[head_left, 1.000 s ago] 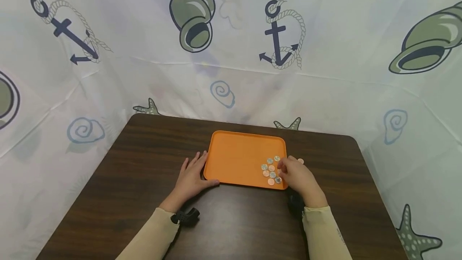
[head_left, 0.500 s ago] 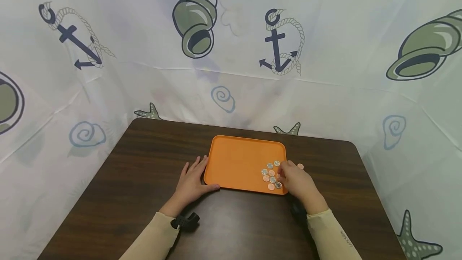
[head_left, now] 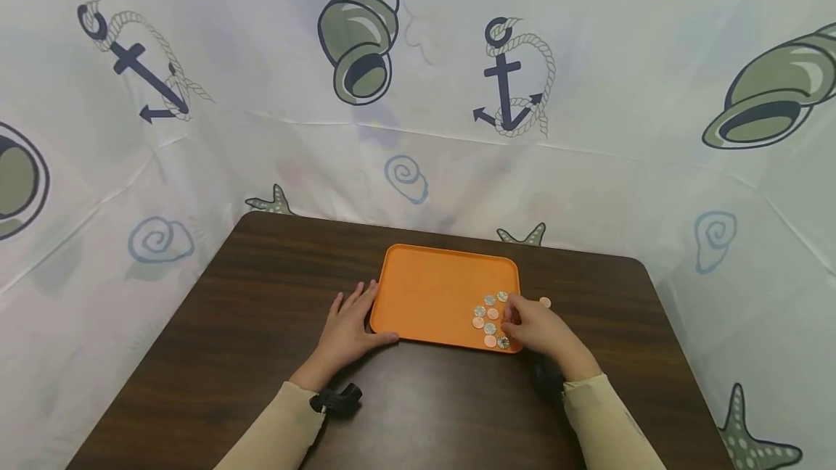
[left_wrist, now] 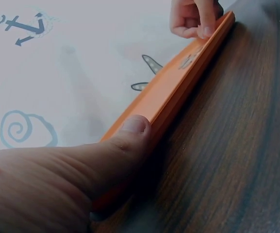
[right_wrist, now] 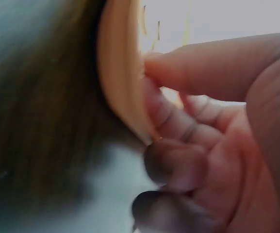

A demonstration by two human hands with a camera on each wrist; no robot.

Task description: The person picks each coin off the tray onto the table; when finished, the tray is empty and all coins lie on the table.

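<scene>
An orange tray [head_left: 437, 289] lies on the dark table, coins grouped in its lower right part. Copper-coloured coins [head_left: 478, 323] and silver ones [head_left: 490, 300] lie flat there. My left hand [head_left: 346, 332] rests at the tray's left end, fingers spread and thumb along the near edge; the left wrist view shows that thumb [left_wrist: 135, 128] on the rim. Over the right rim, my right hand [head_left: 538, 325] brings thumb and fingertips together on a coin they mostly hide. Close up, this thumb [right_wrist: 198, 68] meets the fingers right at the tray wall [right_wrist: 120, 63].
One copper-coloured coin [head_left: 545, 302] lies on the wooden table [head_left: 261, 296] right of the tray. Behind the table hangs a white cloth [head_left: 444, 93] printed with shells, anchors and starfish. Black straps [head_left: 336, 401] sit at the wrists.
A few near coins have shifted slightly toward the tray's near edge and left. The copper coin by the right fingertips is now hidden by them. My left hand keeps its place.
</scene>
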